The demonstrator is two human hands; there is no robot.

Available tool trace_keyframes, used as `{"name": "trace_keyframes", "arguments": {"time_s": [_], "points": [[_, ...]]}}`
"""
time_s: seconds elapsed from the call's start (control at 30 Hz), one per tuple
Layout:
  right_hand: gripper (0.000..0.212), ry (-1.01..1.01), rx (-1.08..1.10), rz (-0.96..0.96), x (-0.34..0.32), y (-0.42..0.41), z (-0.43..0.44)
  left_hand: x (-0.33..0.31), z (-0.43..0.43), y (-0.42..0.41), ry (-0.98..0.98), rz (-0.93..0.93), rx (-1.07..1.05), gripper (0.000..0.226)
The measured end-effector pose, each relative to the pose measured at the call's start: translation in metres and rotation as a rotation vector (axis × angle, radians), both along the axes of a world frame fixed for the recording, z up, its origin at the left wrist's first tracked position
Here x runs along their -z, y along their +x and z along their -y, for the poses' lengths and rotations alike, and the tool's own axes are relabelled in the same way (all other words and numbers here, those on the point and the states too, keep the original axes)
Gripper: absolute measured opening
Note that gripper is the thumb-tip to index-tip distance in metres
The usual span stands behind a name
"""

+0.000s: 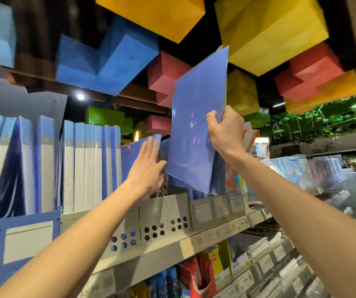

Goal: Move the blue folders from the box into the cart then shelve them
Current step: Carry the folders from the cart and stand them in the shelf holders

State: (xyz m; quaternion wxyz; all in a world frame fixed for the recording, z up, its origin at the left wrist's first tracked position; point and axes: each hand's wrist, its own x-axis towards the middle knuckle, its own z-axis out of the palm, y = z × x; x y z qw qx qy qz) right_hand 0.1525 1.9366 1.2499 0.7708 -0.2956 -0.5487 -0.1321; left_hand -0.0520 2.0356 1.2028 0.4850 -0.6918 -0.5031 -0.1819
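My right hand (226, 130) grips the right edge of a stack of shrink-wrapped blue folders (194, 125), held tilted with its lower corner down in a grey file holder (207, 208) on the shelf. My left hand (148, 166) lies with straight fingers flat against a leaning blue folder (133, 153) that stands in the neighbouring grey perforated holder (149, 220), just left of the held stack. The box and the cart are out of view.
Blue and white binders (86, 166) fill the shelf to the left, with a blue file box (20, 239) in front. The shelf edge (194, 241) carries price tags. Packaged stationery (205, 274) sits below, clear-wrapped goods (301, 171) to the right. Coloured blocks (108, 59) hang overhead.
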Motion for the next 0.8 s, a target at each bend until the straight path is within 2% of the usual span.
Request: {"name": "trace_keyframes", "arguments": {"time_s": [0.1,0.17,0.27,0.4,0.5,0.67,0.8], "points": [[0.033,0.004,-0.072,-0.021,-0.002,-0.005,-0.029,-0.004,-0.005,-0.012,-0.031,0.065,-0.011,0.051],[0.023,-0.017,-0.110,-0.026,-0.007,-0.008,-0.047,-0.005,-0.005,-0.019,0.004,0.048,-0.034,0.049],[0.022,-0.023,-0.145,-0.002,-0.011,-0.012,-0.071,-0.004,0.002,-0.031,0.110,0.019,-0.043,0.040],[0.039,-0.030,-0.208,0.047,-0.014,-0.021,-0.100,-0.010,0.009,-0.042,0.222,-0.099,-0.129,0.040],[0.031,-0.052,-0.287,0.079,-0.013,-0.029,-0.121,-0.014,0.012,-0.037,0.201,-0.230,-0.218,0.055],[0.029,-0.077,-0.433,0.116,-0.005,-0.047,-0.158,-0.009,0.002,-0.030,0.065,-0.117,-0.361,0.058],[0.025,-0.108,-0.451,0.122,-0.001,-0.058,-0.177,-0.010,0.002,-0.023,0.096,-0.072,-0.400,0.060]]}}
